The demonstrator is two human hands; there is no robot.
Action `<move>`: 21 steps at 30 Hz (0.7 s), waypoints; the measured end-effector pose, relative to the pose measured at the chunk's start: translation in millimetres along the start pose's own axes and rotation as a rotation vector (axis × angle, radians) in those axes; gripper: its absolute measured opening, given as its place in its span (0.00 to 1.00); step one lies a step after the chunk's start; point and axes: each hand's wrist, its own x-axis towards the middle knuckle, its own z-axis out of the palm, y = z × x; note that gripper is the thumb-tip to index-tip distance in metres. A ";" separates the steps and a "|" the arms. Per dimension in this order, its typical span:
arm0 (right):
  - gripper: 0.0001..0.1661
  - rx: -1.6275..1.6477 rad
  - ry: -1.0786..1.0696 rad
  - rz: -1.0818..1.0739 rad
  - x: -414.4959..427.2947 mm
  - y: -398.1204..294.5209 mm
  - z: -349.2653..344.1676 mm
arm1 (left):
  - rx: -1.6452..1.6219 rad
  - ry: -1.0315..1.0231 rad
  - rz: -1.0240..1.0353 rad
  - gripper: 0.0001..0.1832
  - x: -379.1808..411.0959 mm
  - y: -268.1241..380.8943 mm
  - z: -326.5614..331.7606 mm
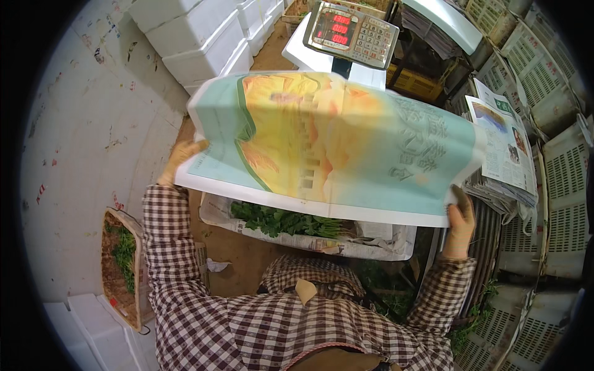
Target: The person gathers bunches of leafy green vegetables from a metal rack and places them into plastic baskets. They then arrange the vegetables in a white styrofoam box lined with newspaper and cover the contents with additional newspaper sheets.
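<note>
A wide printed newspaper sheet (pixel 297 143) in yellow and pale green is spread between my two hands. My left hand (pixel 183 157) pinches its near left corner, and my right hand (pixel 460 220) grips the near right corner. The sheet is slightly blurred and hides the far side of a white foam box (pixel 404 252) beneath it. Newspaper (pixel 297 243) lines that box. Leafy green herbs (pixel 274 221) lie inside, with leaves to the left and stems to the right.
An electronic scale display (pixel 351 35) stands behind the sheet. White foam boxes (pixel 199 41) are stacked at far left. A newspaper stack (pixel 506 143) sits at right, beside plastic crates (pixel 566 171). A basket (pixel 139 259) holding greens is at left.
</note>
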 end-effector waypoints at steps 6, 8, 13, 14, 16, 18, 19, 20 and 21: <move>0.29 -0.083 -0.076 0.267 -12.9 104.3 21.2 | 0.139 -0.072 -0.196 0.25 40.6 -92.4 -5.7; 0.29 -0.168 -0.134 0.389 -19.3 114.6 20.5 | 0.269 -0.087 -0.281 0.26 44.2 -101.6 -10.6; 0.30 -0.339 -0.134 0.369 -31.4 118.7 23.8 | 0.986 0.110 -0.170 0.23 20.3 -39.9 -7.5; 0.30 -0.361 -0.158 0.384 -32.7 116.3 24.8 | 1.174 0.200 -0.040 0.22 11.0 -15.8 -5.4; 0.29 -0.469 -0.198 0.430 -35.3 110.8 22.3 | 1.076 0.314 0.248 0.21 7.9 11.2 26.1; 0.28 -0.578 -0.161 0.394 -40.4 115.1 14.3 | 0.912 0.238 0.574 0.18 -2.4 43.9 115.9; 0.28 -0.618 -0.154 0.368 -40.9 116.7 16.5 | 0.901 0.174 0.799 0.18 23.5 24.2 131.1; 0.26 -0.769 -0.157 0.272 -42.1 103.7 22.1 | 0.825 0.120 0.816 0.21 23.5 13.1 173.8; 0.24 -0.785 -0.161 0.259 -42.1 97.3 29.5 | 0.885 0.057 0.980 0.24 46.2 -23.8 190.9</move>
